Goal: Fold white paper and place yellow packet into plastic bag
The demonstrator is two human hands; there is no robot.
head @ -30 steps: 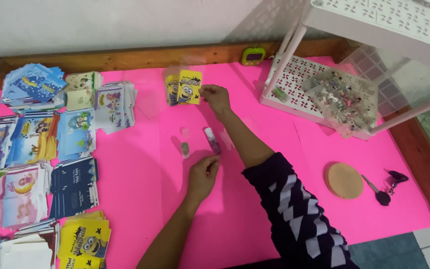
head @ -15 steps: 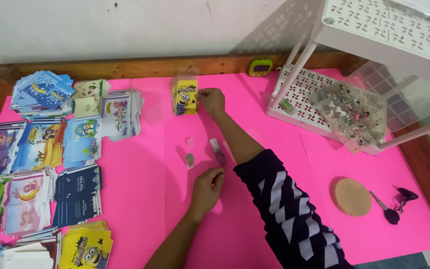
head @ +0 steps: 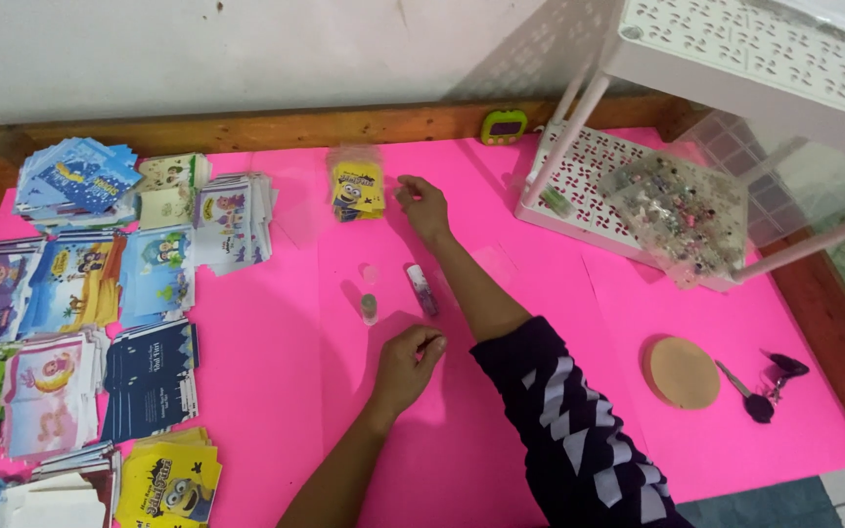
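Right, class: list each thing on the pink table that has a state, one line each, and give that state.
Left hand: resting on the pink sheet, fingers curled.
Right hand: stretched out beside the yellow packet.
Yellow packet: lying flat in a clear sleeve.
Glue stick: lying on its side.
Small cap: standing upright, apart.
Keys: lying loose.

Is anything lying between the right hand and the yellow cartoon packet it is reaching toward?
Nothing visible. The right hand is just right of the yellow packet, with only bare pink sheet between them. The glue stick lies nearer the person, out of the way.
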